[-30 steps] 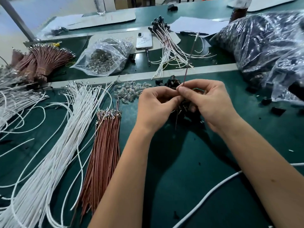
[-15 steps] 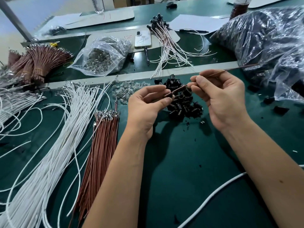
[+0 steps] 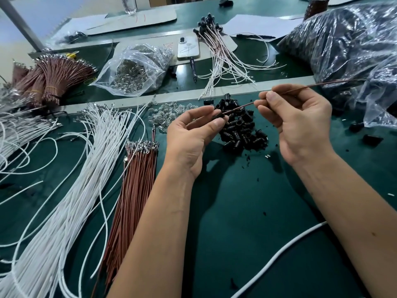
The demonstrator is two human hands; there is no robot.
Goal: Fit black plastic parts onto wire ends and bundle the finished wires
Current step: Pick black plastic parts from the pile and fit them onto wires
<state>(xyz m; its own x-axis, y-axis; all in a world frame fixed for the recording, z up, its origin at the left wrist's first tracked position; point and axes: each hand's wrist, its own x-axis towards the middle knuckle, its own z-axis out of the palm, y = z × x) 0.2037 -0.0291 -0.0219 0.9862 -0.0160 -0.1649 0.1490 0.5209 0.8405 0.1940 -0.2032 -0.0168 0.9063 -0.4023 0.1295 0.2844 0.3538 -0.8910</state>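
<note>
Stretching slantwise above the green bench, a single brown wire (image 3: 300, 89), pinched at its middle by the right hand (image 3: 300, 121), its lower end entering a small black part (image 3: 217, 116) gripped in the left hand (image 3: 193, 134). Lying heaped just beyond the hands, a pile of loose black parts (image 3: 240, 130). Resting to the left, a straight sheaf of brown wires (image 3: 133, 190) with metal terminals, beside sprawling white wires (image 3: 64, 201). Fanning out farther back, finished wires (image 3: 219, 52) capped in black.
</note>
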